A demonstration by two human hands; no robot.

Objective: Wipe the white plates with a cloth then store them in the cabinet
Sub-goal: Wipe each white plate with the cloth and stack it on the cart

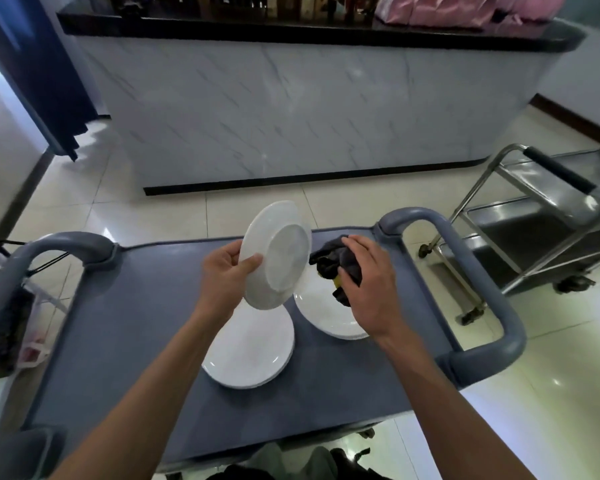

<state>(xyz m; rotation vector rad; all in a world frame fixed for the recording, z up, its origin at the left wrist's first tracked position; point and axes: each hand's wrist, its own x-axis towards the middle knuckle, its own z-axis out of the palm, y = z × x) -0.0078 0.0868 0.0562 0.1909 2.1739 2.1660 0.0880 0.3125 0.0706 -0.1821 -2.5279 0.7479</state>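
Two bare forearms reach forward over a grey cart [136, 327] with rounded handles at each end. On its top lie two stacks of white plates: the nearer stack [248, 351] sits near the middle, the farther stack [326, 315] just right of it, partly under the right wrist. Above them the left hand [224, 271] holds one white plate [278, 254] tilted on edge, underside toward the camera, its fingers [250, 263] curled closed over the rim. The right hand [368, 278] is closed around a bunched dark cloth [333, 259] with a yellow patch, which touches the plate's right edge. To the right stands a steel trolley [534, 216] on the tiled floor [257, 202]. Beyond is a marble-fronted counter [291, 109] with a dark top.
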